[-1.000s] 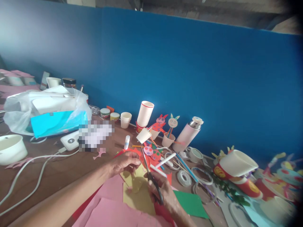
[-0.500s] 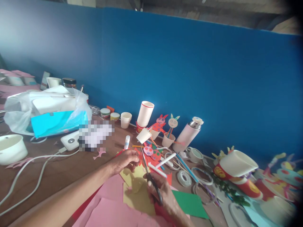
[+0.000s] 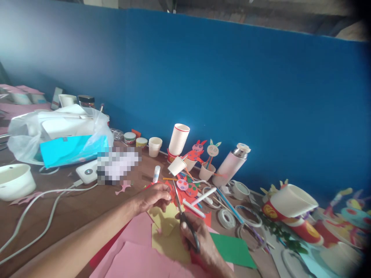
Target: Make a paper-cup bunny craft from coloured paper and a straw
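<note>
“Blue partition (image 3: 246, 96) at the rear; brown tabletop (image 3: 95, 206) below, seen from the head camera. Where are the hands?”

“At centre front. Right hand (image 3: 199, 231): fingers wrapped about the dark handles of the scissors (image 3: 183, 218), blades pointing away from the body. Left hand (image 3: 156, 197): thumb and fingers drawn together in a pinch, apparently on the left margin of the red paper (image 3: 180, 197), which lies at the blades. Whether this piece is separate from the red material just beyond cannot be told.”

“And the blades?”

“Seemingly close together; any gap between them is too fine to make out.”

“How should the red paper handle?”

“Presumably as a light, thin, flexible piece: liable to crease if squeezed, to droop if held far from the cut, and to tear where narrow. Best hold: a flat pinch at the margin, near the blades, fingertips clear of them.”

“The scissors?”

“Heavier and rigid, by judgement; metal likely slick, handles surer. Grip belongs at the loops.”

“What lies around them?”

“Yellow paper (image 3: 169, 239) below the hands, pink sheets (image 3: 136, 258) nearer the body, green card (image 3: 233, 249) to the right of the right hand. Such loose sheets would probably slide or crumple under a resting wrist.”
</note>
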A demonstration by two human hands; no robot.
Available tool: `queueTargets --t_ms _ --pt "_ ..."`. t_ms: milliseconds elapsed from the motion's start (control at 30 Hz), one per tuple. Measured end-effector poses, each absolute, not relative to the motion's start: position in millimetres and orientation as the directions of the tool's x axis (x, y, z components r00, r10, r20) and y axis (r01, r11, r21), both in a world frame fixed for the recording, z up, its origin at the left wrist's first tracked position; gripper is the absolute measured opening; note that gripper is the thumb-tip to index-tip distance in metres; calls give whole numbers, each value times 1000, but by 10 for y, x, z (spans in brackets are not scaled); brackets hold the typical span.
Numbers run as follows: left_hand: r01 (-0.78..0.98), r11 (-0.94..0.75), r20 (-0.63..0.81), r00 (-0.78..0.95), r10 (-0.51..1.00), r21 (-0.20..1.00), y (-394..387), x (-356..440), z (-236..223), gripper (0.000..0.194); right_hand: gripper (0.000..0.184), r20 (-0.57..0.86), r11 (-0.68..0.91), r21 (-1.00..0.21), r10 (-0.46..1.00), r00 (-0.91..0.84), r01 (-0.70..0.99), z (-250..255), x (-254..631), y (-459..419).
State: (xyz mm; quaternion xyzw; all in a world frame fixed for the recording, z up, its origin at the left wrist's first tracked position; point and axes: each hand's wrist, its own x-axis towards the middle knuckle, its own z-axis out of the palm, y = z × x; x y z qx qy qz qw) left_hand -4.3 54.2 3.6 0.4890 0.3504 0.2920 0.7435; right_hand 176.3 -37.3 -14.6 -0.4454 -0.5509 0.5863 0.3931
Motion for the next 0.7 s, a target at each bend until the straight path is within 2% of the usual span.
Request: queueTargets --t_ms 167,267,433,700 --pt "-134 354 -207 603 770 925 516 -24 30 12 50 -106 -104 -994 957 -269 22 -111 1763 -374" --pt "-151 348 -188 615 766 925 506 -9 6 18 53 -122 -114 -992 957 -262 44 -105 1758 -372" --pt "-128 306 -177 586 791 943 534 2 -59 18 53 -99 -90 -995 949 -300 43 -137 1759 -371" --pt "-84 342 -220 619 754 936 554 -6 -56 16 54 -74 -59 -997 937 -340 55 -186 1792 -363"
